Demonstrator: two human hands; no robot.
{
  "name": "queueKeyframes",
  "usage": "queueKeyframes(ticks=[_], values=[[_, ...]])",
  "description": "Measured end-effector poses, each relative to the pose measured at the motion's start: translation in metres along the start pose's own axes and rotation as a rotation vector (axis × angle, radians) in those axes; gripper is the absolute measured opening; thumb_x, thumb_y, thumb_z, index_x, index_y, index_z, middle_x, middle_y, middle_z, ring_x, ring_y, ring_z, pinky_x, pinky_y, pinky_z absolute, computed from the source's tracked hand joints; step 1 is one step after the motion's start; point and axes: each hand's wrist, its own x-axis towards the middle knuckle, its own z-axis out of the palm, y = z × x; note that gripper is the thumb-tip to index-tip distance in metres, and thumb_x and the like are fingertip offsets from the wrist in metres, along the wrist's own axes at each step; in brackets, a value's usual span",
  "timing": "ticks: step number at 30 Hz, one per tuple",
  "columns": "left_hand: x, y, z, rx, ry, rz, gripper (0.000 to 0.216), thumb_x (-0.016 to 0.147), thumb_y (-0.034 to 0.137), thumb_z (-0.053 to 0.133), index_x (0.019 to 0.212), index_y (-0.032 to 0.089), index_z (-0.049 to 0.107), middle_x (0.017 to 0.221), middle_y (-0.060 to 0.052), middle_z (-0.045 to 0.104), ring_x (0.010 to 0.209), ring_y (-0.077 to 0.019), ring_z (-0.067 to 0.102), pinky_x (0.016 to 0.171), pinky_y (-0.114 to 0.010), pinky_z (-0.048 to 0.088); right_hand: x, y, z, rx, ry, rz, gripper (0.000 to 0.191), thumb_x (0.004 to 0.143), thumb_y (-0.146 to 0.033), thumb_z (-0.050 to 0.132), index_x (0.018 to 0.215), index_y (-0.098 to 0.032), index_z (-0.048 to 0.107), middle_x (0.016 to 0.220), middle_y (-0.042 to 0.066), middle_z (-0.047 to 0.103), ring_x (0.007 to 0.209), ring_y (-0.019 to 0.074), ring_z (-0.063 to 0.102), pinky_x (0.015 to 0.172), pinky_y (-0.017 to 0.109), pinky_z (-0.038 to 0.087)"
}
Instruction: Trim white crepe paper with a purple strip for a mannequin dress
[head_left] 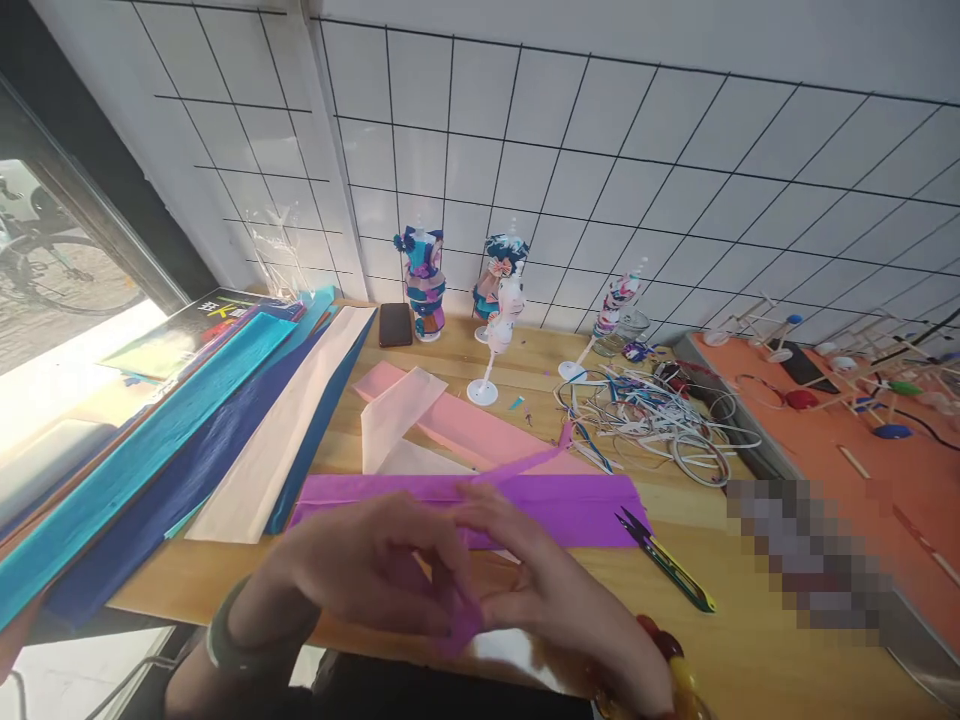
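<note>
Both hands meet low in the middle of the view, over the near edge of the wooden table (750,640). My left hand (360,580) is closed, its fingers pinching a strip of purple crepe paper (480,470). My right hand (555,590) pinches the same strip from the right; the strip runs up and back to about the table's middle. Under it lies a wide folded sheet of purple crepe paper (570,505). A small pair of thread snips (664,560) with a yellow-green handle lies just right of that sheet.
Long folds of teal, dark blue and cream crepe paper (225,440) lie at the left, pink paper (457,425) behind the purple. Three small dressed mannequin stands (499,310) and a black phone (395,323) sit by the tiled wall. A tangle of white cords (660,420) lies right; an orange board (847,440) holds stick models.
</note>
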Motion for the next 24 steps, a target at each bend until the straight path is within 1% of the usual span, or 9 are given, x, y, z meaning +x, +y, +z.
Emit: queueKeyframes(ticks=[2, 5, 7, 9, 12, 16, 18, 21, 24], values=[[-0.007, -0.005, -0.005, -0.042, 0.104, 0.03, 0.014, 0.069, 0.029, 0.068, 0.081, 0.023, 0.067, 0.071, -0.004, 0.066, 0.061, -0.0151, 0.06, 0.059, -0.027, 0.048, 0.004, -0.003, -0.002, 0.192, -0.102, 0.037, 0.043, 0.064, -0.05, 0.071, 0.097, -0.024, 0.064, 0.097, 0.002, 0.064, 0.095, 0.0179, 0.057, 0.085, 0.03, 0.044], [-0.017, -0.022, -0.021, -0.126, 0.352, 0.016, 0.018, 0.066, 0.035, 0.07, 0.075, 0.02, 0.064, 0.07, -0.006, 0.064, 0.062, -0.0163, 0.058, 0.056, -0.028, 0.047, -0.003, 0.012, -0.009, 0.371, -0.142, 0.186, 0.036, 0.059, -0.05, 0.074, 0.07, -0.017, 0.063, 0.064, -0.004, 0.058, 0.061, 0.0101, 0.053, 0.06, 0.021, 0.044], [-0.019, -0.036, -0.033, -0.12, 0.415, -0.027, 0.021, 0.065, 0.036, 0.07, 0.075, 0.018, 0.062, 0.07, -0.006, 0.063, 0.063, -0.0159, 0.057, 0.057, -0.027, 0.046, -0.013, 0.025, -0.016, 0.45, -0.153, 0.285, 0.038, 0.06, -0.05, 0.073, 0.065, -0.016, 0.059, 0.054, -0.005, 0.051, 0.049, 0.0069, 0.046, 0.047, 0.018, 0.037], [-0.016, -0.048, -0.044, -0.096, 0.473, -0.042, 0.023, 0.067, 0.036, 0.069, 0.077, 0.017, 0.061, 0.071, -0.005, 0.062, 0.064, -0.0137, 0.055, 0.058, -0.026, 0.045, -0.024, 0.036, -0.026, 0.501, -0.168, 0.349, 0.038, 0.064, -0.051, 0.07, 0.066, -0.015, 0.058, 0.048, -0.006, 0.046, 0.042, 0.0052, 0.041, 0.04, 0.017, 0.03], [-0.011, -0.062, -0.056, -0.051, 0.532, -0.1, 0.023, 0.071, 0.035, 0.065, 0.081, 0.015, 0.059, 0.073, -0.004, 0.059, 0.065, -0.0115, 0.052, 0.059, -0.023, 0.044, -0.044, 0.045, -0.046, 0.47, -0.108, 0.372, 0.038, 0.069, -0.052, 0.065, 0.068, -0.016, 0.057, 0.046, -0.007, 0.043, 0.039, 0.0051, 0.04, 0.039, 0.018, 0.028], [-0.01, -0.074, -0.067, -0.022, 0.556, -0.197, 0.022, 0.075, 0.036, 0.062, 0.085, 0.017, 0.058, 0.073, -0.001, 0.056, 0.064, -0.0094, 0.049, 0.059, -0.021, 0.044, -0.071, 0.05, -0.078, 0.314, 0.058, 0.406, 0.036, 0.077, -0.05, 0.057, 0.062, -0.018, 0.055, 0.048, -0.004, 0.046, 0.042, 0.0069, 0.041, 0.045, 0.021, 0.033], [-0.012, -0.079, -0.07, -0.016, 0.548, -0.233, 0.024, 0.075, 0.038, 0.061, 0.087, 0.018, 0.058, 0.073, 0.0, 0.055, 0.066, -0.0101, 0.05, 0.061, -0.022, 0.045, -0.083, 0.055, -0.093, 0.235, 0.119, 0.462, 0.034, 0.076, -0.049, 0.059, 0.062, -0.018, 0.056, 0.052, -0.003, 0.048, 0.046, 0.0083, 0.042, 0.047, 0.022, 0.035], [-0.014, -0.083, -0.073, 0.004, 0.529, -0.284, 0.028, 0.074, 0.04, 0.061, 0.092, 0.019, 0.057, 0.073, 0.0, 0.055, 0.068, -0.0116, 0.052, 0.062, -0.023, 0.046, -0.097, 0.065, -0.109, 0.173, 0.122, 0.556, 0.03, 0.074, -0.048, 0.062, 0.069, -0.018, 0.06, 0.059, -0.001, 0.051, 0.052, 0.0099, 0.044, 0.05, 0.023, 0.036], [-0.015, -0.086, -0.075, 0.055, 0.507, -0.316, 0.03, 0.074, 0.041, 0.059, 0.095, 0.02, 0.057, 0.07, 0.001, 0.053, 0.065, -0.0114, 0.052, 0.059, -0.023, 0.045, -0.101, 0.074, -0.114, 0.08, 0.094, 0.608, 0.032, 0.074, -0.049, 0.061, 0.078, -0.017, 0.064, 0.068, 0.002, 0.057, 0.059, 0.0125, 0.048, 0.057, 0.025, 0.04]])
